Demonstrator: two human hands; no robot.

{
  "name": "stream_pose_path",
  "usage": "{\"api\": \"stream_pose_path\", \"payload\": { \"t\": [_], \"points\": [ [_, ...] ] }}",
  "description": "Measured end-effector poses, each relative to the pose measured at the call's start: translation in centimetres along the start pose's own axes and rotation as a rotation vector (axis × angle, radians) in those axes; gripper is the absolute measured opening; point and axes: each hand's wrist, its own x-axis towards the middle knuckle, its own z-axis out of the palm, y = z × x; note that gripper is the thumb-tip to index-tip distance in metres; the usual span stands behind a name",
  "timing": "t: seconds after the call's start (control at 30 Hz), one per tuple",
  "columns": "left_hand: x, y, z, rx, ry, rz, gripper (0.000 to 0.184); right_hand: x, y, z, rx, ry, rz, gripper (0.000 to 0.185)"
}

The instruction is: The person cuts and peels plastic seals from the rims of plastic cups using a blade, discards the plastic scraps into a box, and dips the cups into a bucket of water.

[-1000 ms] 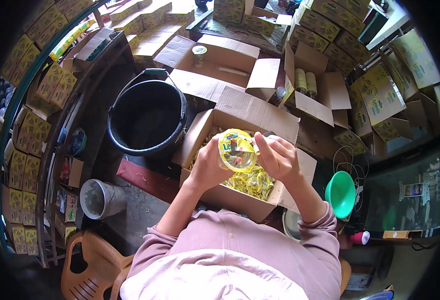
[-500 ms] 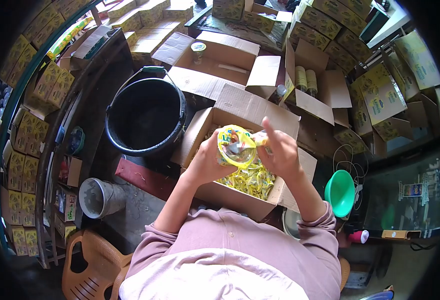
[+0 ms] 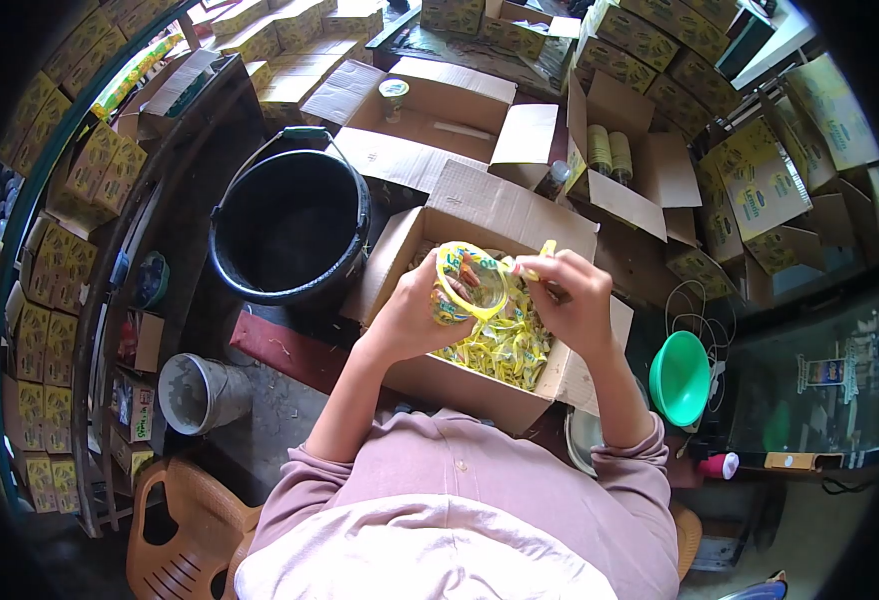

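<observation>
My left hand (image 3: 406, 308) is wrapped round a clear plastic jar (image 3: 476, 322) with yellow, blue and green print. Its round mouth faces up towards me, and fingers show through the clear wall. Close to the right side of the rim, my right hand (image 3: 575, 297) is closed, pinching a small yellow piece (image 3: 549, 248) whose kind I cannot make out. Both hands are above an open cardboard box (image 3: 468, 392) holding many small yellow wrapped packets (image 3: 505, 352).
A black bucket (image 3: 222, 262) stands left of the box, with a grey bucket (image 3: 192, 393) nearer. Beyond is another open carton (image 3: 385, 160) with a cup (image 3: 394, 92) inside. Green bowls (image 3: 680, 378) lie to the right. An orange chair (image 3: 185, 535) is at lower left.
My right hand has turned and its raised finger has folded down. The yellow film seen across the jar's mouth is gone from there, and the opening shows more clearly.
</observation>
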Motion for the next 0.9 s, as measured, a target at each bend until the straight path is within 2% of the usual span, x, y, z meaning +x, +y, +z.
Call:
{"api": "stream_pose_path", "payload": {
  "t": [0.13, 0.3, 0.6, 0.9],
  "points": [
    [0.0, 0.3, 0.0, 0.043, 0.067, 0.095, 0.061, -0.7, -1.0, -0.4, -0.273, -0.026, -0.253, 0.023],
    [-0.4, 0.7, 0.4, 0.128, 0.099, 0.210, 0.063, -0.9, -2.0, -0.7, -0.459, 0.075, -0.398, 0.018],
    [-1.0, 1.0, 0.2, 0.113, 0.007, 0.168, 0.064, -0.6, -2.0, -0.9, -0.497, 0.074, -0.514, 0.016],
    [-0.5, 0.9, 0.3, 0.156, -0.019, 0.134, 0.063, -0.6, -1.9, -0.9, -0.523, -0.038, -0.430, 0.009]
  ]
}}
